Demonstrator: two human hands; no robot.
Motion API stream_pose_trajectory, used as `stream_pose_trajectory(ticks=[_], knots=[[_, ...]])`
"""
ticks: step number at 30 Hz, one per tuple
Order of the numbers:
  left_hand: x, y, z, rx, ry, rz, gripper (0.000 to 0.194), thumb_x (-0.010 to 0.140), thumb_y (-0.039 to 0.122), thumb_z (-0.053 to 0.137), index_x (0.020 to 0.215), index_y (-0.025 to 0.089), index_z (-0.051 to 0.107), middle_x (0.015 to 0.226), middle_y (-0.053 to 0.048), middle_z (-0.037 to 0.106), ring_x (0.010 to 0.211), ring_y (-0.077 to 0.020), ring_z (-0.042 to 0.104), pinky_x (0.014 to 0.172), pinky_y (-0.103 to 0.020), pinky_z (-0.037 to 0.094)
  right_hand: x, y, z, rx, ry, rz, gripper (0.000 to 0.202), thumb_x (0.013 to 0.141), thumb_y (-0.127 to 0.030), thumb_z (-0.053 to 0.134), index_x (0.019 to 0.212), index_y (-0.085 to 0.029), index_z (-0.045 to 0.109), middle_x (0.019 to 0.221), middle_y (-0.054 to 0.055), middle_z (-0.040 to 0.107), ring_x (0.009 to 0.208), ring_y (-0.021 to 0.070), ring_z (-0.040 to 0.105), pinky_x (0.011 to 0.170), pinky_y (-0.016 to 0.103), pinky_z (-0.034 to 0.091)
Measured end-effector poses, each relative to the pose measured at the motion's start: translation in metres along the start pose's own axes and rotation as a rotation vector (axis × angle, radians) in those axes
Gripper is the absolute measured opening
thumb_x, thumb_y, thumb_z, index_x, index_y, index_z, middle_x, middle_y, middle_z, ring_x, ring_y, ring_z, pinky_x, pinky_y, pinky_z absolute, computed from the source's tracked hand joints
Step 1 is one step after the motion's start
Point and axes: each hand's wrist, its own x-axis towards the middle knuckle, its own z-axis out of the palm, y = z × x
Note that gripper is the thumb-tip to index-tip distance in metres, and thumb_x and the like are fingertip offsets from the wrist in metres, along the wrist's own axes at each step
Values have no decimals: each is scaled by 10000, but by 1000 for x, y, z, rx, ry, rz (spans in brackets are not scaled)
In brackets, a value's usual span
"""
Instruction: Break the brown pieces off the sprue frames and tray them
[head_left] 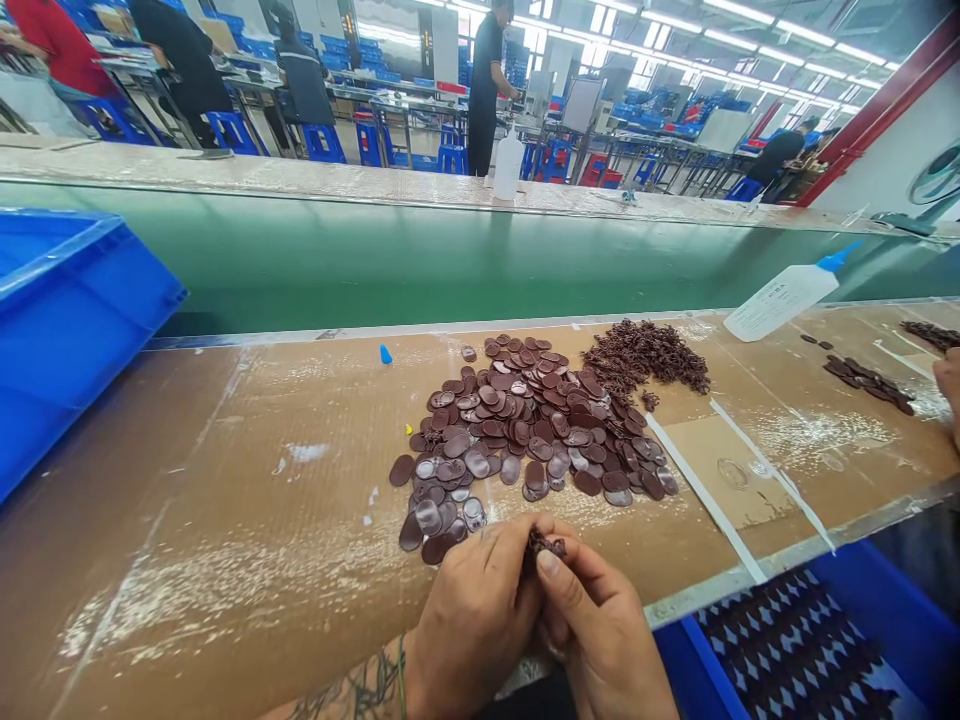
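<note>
My left hand (pixel 476 610) and my right hand (pixel 604 620) meet at the table's front edge, fingers closed around small dark brown curly pieces (pixel 541 545). Which fingers bear on which piece is partly hidden. Just beyond them spreads a pile of flat brown oval discs (pixel 517 420), some with a whitish sheen. Behind it on the right lies a heap of small curly brown pieces (pixel 649 358). A white bottle with a blue nozzle (pixel 780 300) leans at the far right edge of the table.
A blue crate (pixel 75 330) stands at left. Below the table at right, a blue bin (pixel 705 670) holds rows of brown pieces. Another person's hand (pixel 949 385) shows at the right edge. A green conveyor (pixel 450 260) runs behind; people work beyond.
</note>
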Motion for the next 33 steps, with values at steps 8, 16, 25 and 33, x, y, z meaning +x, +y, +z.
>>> stream_pose_trajectory(ticks=[8, 16, 25, 33], knots=[[-2, -1, 1, 14, -14, -6, 233, 1024, 255, 439, 1191, 143, 558, 970, -75, 751, 830, -215, 740, 708, -340, 616, 3, 3, -4, -46, -26, -25, 382, 730, -499, 833, 819, -144, 722, 489, -82, 402, 433, 55, 326, 430, 189, 274], [1, 0, 1, 41, 5, 2, 227, 1024, 254, 431, 1162, 136, 567, 949, -79, 753, 814, -219, 744, 691, -345, 619, 6, 4, -5, -57, -27, -44, 368, 745, -484, 828, 829, -137, 741, 504, -71, 411, 446, 52, 320, 428, 179, 261], [2, 0, 1, 65, 11, -5, 243, 1030, 280, 432, 1180, 136, 558, 946, -74, 754, 802, -212, 742, 693, -345, 619, 5, -1, 0, -44, -10, -31, 381, 734, -499, 828, 802, -138, 730, 491, -81, 378, 435, 52, 304, 418, 174, 261], [8, 2, -4, 129, 47, 47, 247, 1024, 290, 444, 1152, 123, 573, 874, -73, 760, 722, -217, 748, 587, -335, 597, 6, 1, -1, -41, -13, -73, 369, 739, -501, 823, 811, -150, 733, 489, -73, 389, 440, 62, 323, 419, 175, 281]])
